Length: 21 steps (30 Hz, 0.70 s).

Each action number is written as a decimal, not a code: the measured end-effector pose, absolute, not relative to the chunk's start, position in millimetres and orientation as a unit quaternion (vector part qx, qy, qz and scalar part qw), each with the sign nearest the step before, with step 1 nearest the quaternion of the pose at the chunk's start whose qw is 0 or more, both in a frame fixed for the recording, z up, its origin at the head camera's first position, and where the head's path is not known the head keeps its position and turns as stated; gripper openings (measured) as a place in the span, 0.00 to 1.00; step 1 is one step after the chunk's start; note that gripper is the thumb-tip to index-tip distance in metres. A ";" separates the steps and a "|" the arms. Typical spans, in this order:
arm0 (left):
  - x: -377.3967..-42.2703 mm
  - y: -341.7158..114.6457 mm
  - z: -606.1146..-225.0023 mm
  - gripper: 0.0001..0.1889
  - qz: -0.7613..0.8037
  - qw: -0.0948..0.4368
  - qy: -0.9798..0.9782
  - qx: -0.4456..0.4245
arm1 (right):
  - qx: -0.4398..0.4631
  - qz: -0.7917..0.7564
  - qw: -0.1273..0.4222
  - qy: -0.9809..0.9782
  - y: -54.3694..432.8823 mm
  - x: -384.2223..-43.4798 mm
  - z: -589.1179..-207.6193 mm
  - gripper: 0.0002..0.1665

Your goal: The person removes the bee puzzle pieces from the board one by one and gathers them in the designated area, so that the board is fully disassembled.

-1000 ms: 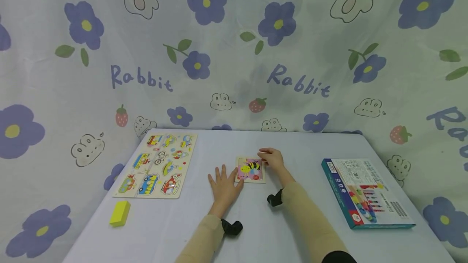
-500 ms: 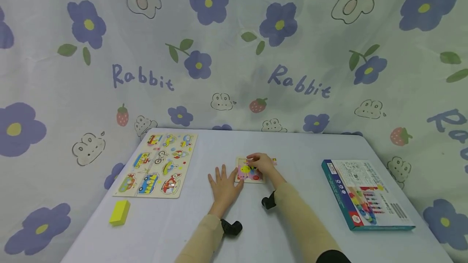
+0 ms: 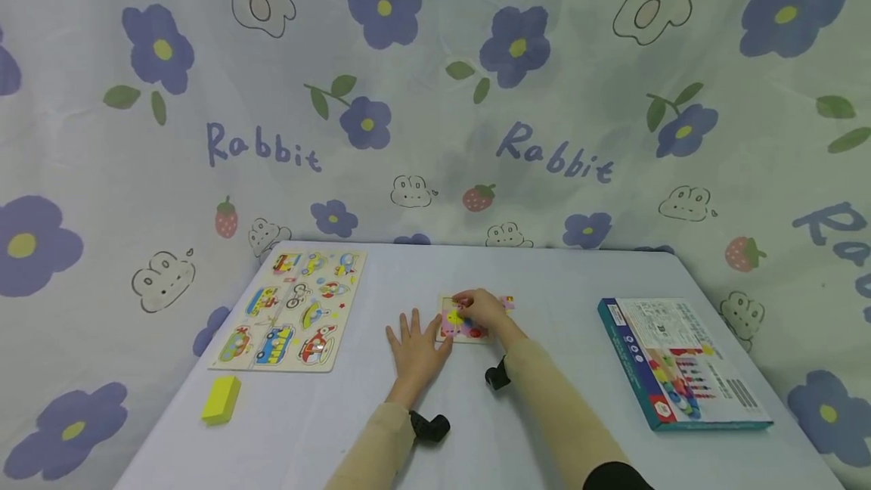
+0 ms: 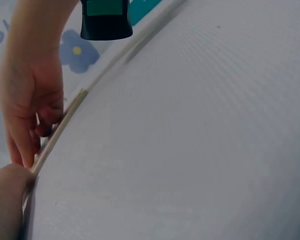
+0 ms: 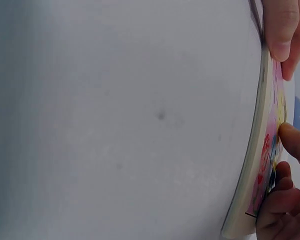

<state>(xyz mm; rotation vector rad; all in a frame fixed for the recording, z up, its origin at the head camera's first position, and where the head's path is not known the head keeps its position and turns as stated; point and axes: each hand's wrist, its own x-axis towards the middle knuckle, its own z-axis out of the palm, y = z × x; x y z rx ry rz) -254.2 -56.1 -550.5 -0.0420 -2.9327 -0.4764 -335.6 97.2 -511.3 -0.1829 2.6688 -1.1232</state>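
Note:
A small square jigsaw puzzle [image 3: 451, 327] with a bee picture in a pale wooden frame lies mid-table. My left hand [image 3: 414, 354] is spread flat beside it, its index finger and thumb touching the frame's left side. Over the upper part of the puzzle, my right hand [image 3: 485, 310] bends its fingers, with thumb and index finger pinching at a piece that they mostly cover. Its thumb [image 5: 293, 137] touches the picture in the right wrist view. A pink puzzle piece [image 3: 507, 302] shows just past the frame, right of the right hand.
A wooden vehicle puzzle board [image 3: 292, 316] lies at the left. A yellow block [image 3: 221, 400] sits nearer me on that side. At the right lies a flat teal-edged box [image 3: 683, 365]. A printed cloth [image 3: 435, 97] hangs behind the table.
My right hand has moved left from the puzzle's upper right corner onto its upper part. A pink piece now shows outside the frame's right edge. The left hand stays in place.

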 end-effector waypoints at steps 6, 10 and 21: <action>-253.5 -56.2 -550.3 0.29 -0.166 0.091 -0.982 -0.017 | -0.070 -0.357 0.120 0.924 94.8 -333.9 -508.9 0.17; -251.8 -56.1 -549.8 0.29 -0.166 0.091 -0.982 -0.016 | -0.079 -0.348 0.113 0.927 93.3 -331.9 -507.4 0.16; -251.8 -55.2 -547.6 0.28 -0.167 0.107 -0.980 -0.020 | -0.068 -0.341 0.083 0.934 93.4 -333.3 -509.4 0.15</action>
